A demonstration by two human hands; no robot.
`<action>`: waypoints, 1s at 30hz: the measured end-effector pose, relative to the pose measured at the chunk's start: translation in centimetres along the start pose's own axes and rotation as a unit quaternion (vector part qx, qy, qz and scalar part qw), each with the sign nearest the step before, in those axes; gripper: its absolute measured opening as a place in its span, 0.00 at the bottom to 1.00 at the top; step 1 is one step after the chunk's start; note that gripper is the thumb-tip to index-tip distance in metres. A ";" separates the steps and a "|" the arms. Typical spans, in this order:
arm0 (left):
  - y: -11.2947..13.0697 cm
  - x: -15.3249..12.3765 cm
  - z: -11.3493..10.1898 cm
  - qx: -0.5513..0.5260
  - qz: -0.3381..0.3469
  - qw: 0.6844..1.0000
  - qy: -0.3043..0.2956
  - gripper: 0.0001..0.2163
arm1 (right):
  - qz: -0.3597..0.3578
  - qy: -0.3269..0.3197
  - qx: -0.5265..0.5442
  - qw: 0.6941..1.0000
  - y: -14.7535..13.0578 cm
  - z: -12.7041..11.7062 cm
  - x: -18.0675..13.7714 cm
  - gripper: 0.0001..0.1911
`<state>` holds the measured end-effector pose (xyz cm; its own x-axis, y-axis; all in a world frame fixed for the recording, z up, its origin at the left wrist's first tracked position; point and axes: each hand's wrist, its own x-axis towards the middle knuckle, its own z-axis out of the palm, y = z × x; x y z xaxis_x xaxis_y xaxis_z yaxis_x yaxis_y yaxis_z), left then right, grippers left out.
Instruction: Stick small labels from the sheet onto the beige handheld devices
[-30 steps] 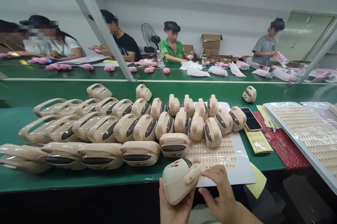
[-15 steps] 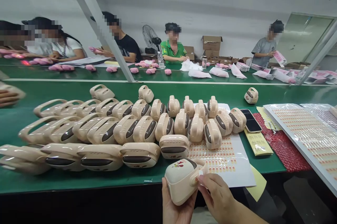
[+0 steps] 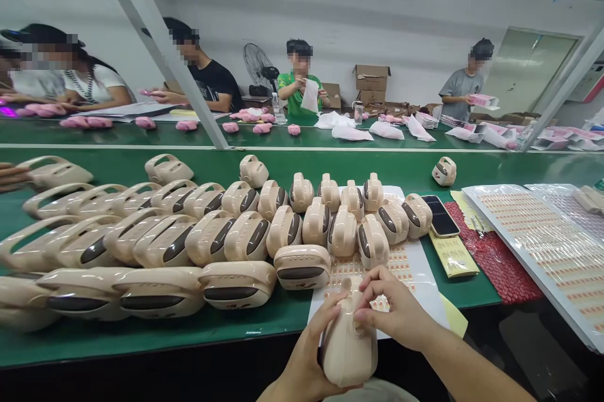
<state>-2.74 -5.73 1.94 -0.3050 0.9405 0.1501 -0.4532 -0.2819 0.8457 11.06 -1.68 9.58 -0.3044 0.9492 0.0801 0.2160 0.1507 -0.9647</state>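
Observation:
At the table's front edge, my left hand (image 3: 309, 348) is wrapped round a glossy beige plastic case with a carry handle (image 3: 350, 351). The case is turned so that its narrow side faces me. My right hand (image 3: 399, 311) has its fingertips pinched together against the upper part of that side, by the handle's joint. Anything between those fingertips is too small or too hidden to make out. Just beyond lies a white sheet of small orange-and-white stickers (image 3: 399, 263), partly covered by beige cases.
Rows of similar beige cases (image 3: 238, 285) with dark windows fill the green table (image 3: 198, 342) to the left. At right are a phone (image 3: 441, 216), yellow paper (image 3: 453, 256), red bubble wrap (image 3: 500, 270) and large sticker sheets (image 3: 528, 232). Another person's hand (image 3: 12, 177) touches a case at far left.
My left hand has turned the case from its patterned face to its narrow side. My right fingertips still press near the handle joint. At far left, another person's hand has brought in a case.

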 end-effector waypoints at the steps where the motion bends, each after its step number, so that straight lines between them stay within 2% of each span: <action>1: 0.1 0.1 -0.1 0.020 0.005 1.000 -0.012 0.34 | 0.000 -0.005 -0.001 1.000 0.0 0.1 -0.1 0.05; 8: 0.9 0.8 -1.0 0.102 0.054 0.989 -0.089 0.34 | -0.006 -0.007 -0.013 1.000 0.1 0.0 -0.3 0.03; 11: 0.9 0.9 -0.9 0.112 0.073 0.987 -0.094 0.33 | -0.023 0.002 -0.037 0.999 0.2 0.2 -0.5 0.03; 14: 0.6 0.9 -1.0 0.108 0.093 0.987 -0.079 0.34 | -0.070 0.027 -0.081 0.994 0.6 0.6 -1.0 0.05; 16: 0.2 1.1 -1.5 0.118 0.117 0.982 -0.091 0.35 | -0.128 0.042 -0.121 0.983 1.0 0.8 -1.5 0.04; 19: -0.3 1.8 -2.7 0.175 0.172 0.947 -0.208 0.42 | -0.235 0.039 -0.189 0.953 1.7 0.8 -2.2 0.04; 21: -0.6 2.4 -3.5 0.215 0.197 0.911 -0.290 0.46 | -0.277 0.034 -0.220 0.935 2.1 0.6 -2.5 0.10; 23: -0.6 2.6 -3.9 0.237 0.202 0.894 -0.323 0.47 | -0.271 0.033 -0.229 0.935 2.3 0.5 -2.5 0.21; 26: -0.5 2.5 -3.5 0.230 0.186 0.897 -0.329 0.44 | -0.198 0.022 -0.190 0.961 2.5 0.3 -2.1 0.36; 27: -0.5 2.3 -3.1 0.216 0.181 0.905 -0.317 0.42 | -0.173 0.010 -0.160 0.972 2.5 0.3 -1.8 0.36; 30: -0.6 1.6 -2.0 0.158 0.157 0.945 -0.240 0.33 | -0.118 -0.009 -0.055 0.991 2.7 0.1 -0.6 0.26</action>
<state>-4.65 -4.47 0.62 0.0666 0.8192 0.5697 -0.1073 -0.5617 0.8203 11.78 -1.86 6.91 -0.3742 0.8792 0.2948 0.2358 0.3977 -0.8867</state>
